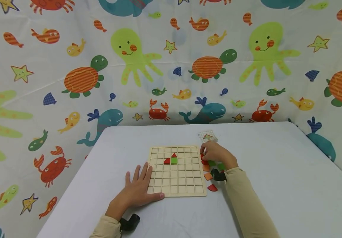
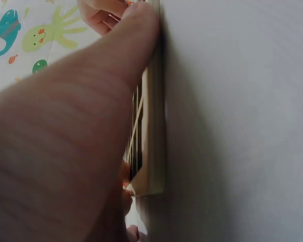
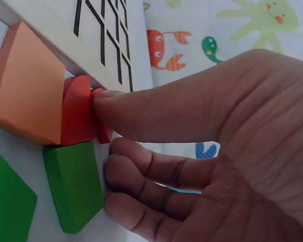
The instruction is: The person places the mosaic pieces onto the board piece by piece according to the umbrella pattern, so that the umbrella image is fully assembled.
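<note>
A wooden grid board [image 1: 176, 180] lies on the table. On it a green square [image 1: 174, 160] touches a red quarter-circle [image 1: 167, 161] on its left and a red triangle [image 1: 174, 155] above. My left hand [image 1: 139, 190] rests with spread fingers on the board's left side, thumb along the near edge. Beyond the board's right edge, my right hand [image 1: 218, 154] pinches a small red piece [image 3: 105, 128], whose shape is mostly covered by the thumb. Another red piece [image 3: 78, 111], an orange square [image 3: 30, 85] and a green block [image 3: 73, 186] sit beside those fingers.
Behind the right hand lies a card [image 1: 208, 136] with a grid and a coloured pattern. Nearer me are a loose orange square [image 1: 208, 176] and a red quarter-circle [image 1: 212, 187]. A sea-animal cloth [image 1: 159, 72] hangs behind the white table [image 1: 278, 172].
</note>
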